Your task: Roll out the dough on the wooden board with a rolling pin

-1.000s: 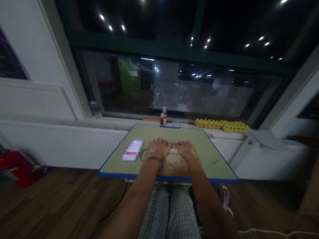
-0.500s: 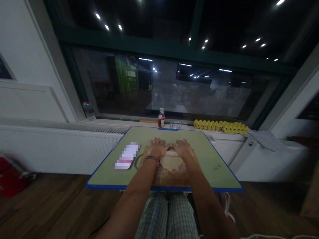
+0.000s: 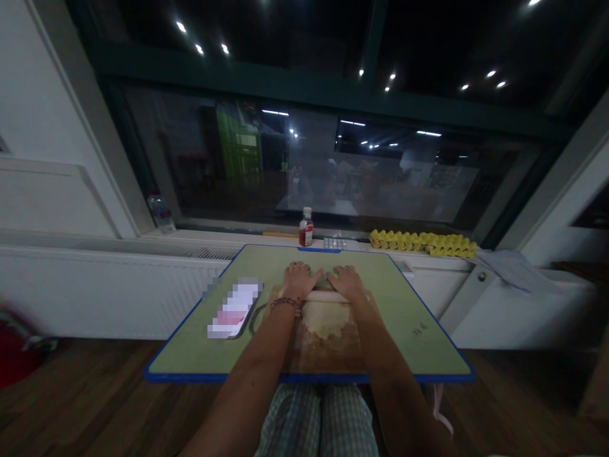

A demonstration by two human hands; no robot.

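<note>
The pale rolling pin (image 3: 328, 296) is being pressed down by the left hand (image 3: 299, 280) and the right hand (image 3: 346, 282). Both palms are being held flat on it with the fingers spread, and neither hand is being closed around it, so the grip is wide and open. The pin is being kept crosswise at the twelve o'clock edge of a thin sheet of dough (image 3: 326, 320). The dough is being supported on a floured wooden board (image 3: 328, 355), which is itself being carried on a green lap desk (image 3: 409, 324) with a blue edge. A beaded bracelet (image 3: 287, 304) is being worn on the left wrist.

At nine o'clock from the hands, a pixelated item (image 3: 233, 308) is being shown beside the board, too blurred to name. Along the sill beyond, a red-labelled bottle (image 3: 307, 230) is being kept at twelve o'clock, a yellow egg tray (image 3: 422, 243) at one o'clock, and a clear plastic bottle (image 3: 160, 214) at ten o'clock.
</note>
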